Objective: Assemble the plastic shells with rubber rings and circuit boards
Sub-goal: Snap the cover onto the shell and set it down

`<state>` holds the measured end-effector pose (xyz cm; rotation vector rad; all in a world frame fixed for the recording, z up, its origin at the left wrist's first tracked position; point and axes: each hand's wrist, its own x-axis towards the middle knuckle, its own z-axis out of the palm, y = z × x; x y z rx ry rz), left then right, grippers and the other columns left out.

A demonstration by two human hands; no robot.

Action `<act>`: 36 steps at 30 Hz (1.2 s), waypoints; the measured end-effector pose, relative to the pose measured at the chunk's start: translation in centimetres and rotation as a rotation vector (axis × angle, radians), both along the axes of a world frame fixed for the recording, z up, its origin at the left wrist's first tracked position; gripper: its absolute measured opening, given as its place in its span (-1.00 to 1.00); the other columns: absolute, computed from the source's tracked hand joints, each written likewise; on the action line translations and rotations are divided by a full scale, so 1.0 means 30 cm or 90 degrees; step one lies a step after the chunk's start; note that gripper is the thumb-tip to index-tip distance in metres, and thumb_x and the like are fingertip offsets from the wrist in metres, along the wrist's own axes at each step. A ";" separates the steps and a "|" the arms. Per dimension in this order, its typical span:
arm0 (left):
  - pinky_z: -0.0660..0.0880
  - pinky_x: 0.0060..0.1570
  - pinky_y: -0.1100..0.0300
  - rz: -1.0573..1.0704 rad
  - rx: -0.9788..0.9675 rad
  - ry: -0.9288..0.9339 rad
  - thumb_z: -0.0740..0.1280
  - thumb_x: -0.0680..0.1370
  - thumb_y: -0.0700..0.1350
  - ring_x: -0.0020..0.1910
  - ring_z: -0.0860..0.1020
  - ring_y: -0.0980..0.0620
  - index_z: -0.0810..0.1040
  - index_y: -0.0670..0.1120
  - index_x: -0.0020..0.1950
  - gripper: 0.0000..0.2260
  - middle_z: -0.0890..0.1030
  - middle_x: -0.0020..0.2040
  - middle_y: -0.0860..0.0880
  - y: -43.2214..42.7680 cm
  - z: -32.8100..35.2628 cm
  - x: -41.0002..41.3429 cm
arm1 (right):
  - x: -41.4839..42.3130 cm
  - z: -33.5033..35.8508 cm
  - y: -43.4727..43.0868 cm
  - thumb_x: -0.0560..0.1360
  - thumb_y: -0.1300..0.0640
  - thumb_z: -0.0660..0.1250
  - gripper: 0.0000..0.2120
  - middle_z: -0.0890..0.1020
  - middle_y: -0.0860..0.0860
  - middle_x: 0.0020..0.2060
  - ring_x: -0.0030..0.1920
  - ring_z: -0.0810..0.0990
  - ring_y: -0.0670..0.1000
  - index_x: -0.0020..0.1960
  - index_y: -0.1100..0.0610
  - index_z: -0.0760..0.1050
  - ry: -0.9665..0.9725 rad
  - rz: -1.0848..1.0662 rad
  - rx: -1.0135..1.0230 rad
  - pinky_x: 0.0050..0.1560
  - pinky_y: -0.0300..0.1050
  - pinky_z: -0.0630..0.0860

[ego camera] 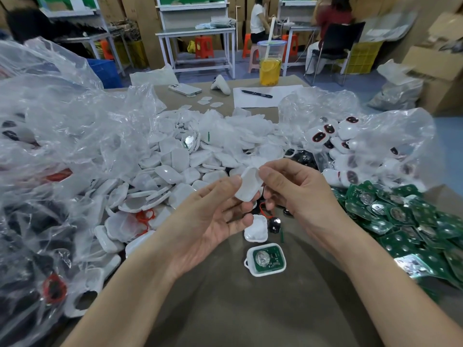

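Shell (248, 184) in fingers (231, 183), heap (172, 169) left, circuit boards (400, 221) right — cup (270, 67) behind

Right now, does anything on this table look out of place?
Only the drink cup of yellow liquid at the table's far edge: a spill risk sharing a surface with bare circuit boards. The held shell looks intact.

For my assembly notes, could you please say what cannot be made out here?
Head view:
White plastic shell, pinched by left hand and right hand: edges under fingers.
Red rubber ring: largely behind the right hand.
Parts in the plastic bag at left: blurred by crinkled film.
Circuit board pile: cut by right edge.
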<state>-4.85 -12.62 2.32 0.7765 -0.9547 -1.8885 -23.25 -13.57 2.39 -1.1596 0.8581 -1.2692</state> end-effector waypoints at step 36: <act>0.46 -0.18 0.34 0.148 -0.404 -0.437 0.46 0.47 0.05 -0.23 0.55 0.08 0.63 0.05 0.04 -0.81 0.64 -0.10 0.00 0.128 -0.025 0.099 | -0.130 -0.033 0.114 0.46 -0.22 0.37 -0.73 0.62 -0.19 -0.01 -0.04 0.59 -0.06 0.13 -0.22 0.51 0.445 0.059 -0.175 -0.06 -0.25 0.53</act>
